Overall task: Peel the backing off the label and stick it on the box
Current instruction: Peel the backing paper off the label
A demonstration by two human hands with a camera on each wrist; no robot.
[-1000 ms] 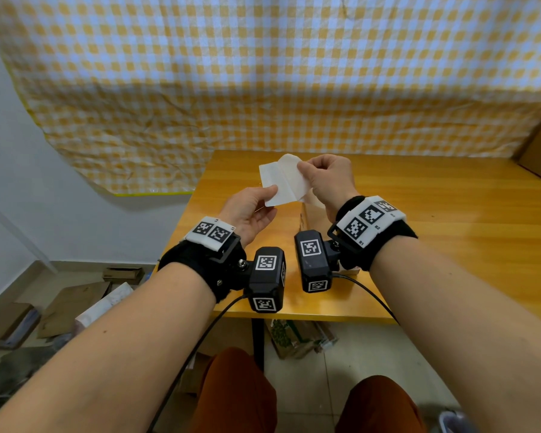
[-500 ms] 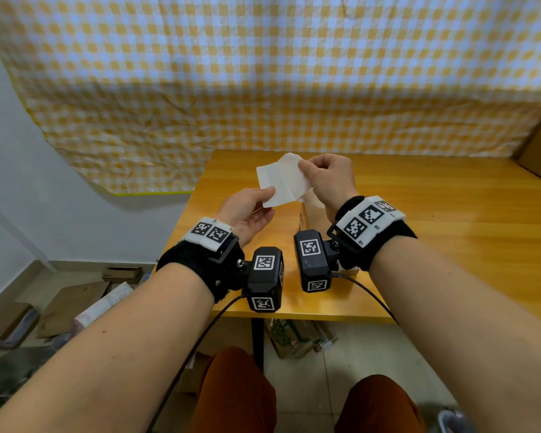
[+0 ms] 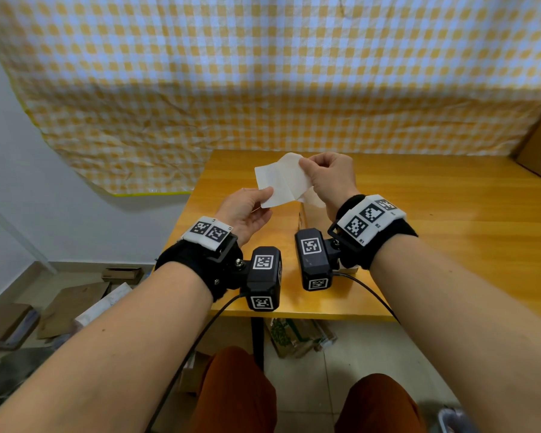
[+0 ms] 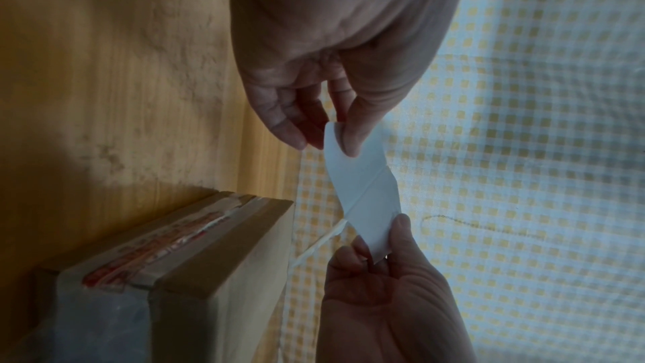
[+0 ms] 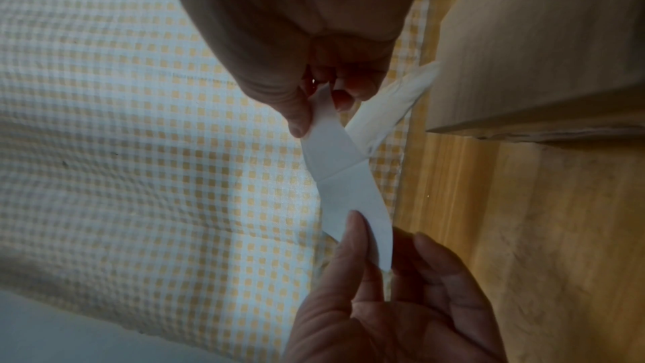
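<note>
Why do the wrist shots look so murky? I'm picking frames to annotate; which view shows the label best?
Head view: bright and sharp, label clear, edges bowed by the wide lens. Left wrist view: dim, backlit by the checked cloth, the box in shadow. Right wrist view: just as dim, both hands dark, soft and grainy.

The label [image 3: 280, 182] is plain white, its peeled backing [image 5: 387, 104] a creamier off-white, as far as the dim wrist view shows. The table [image 3: 450, 232] is honey-yellow wood with grain. The box [image 4: 216, 244] is brown cardboard with red-printed tape. The cloth [image 3: 263, 73] is yellow-and-white gingham. The wristbands [image 3: 369, 217] carry black-and-white square markers.
</note>
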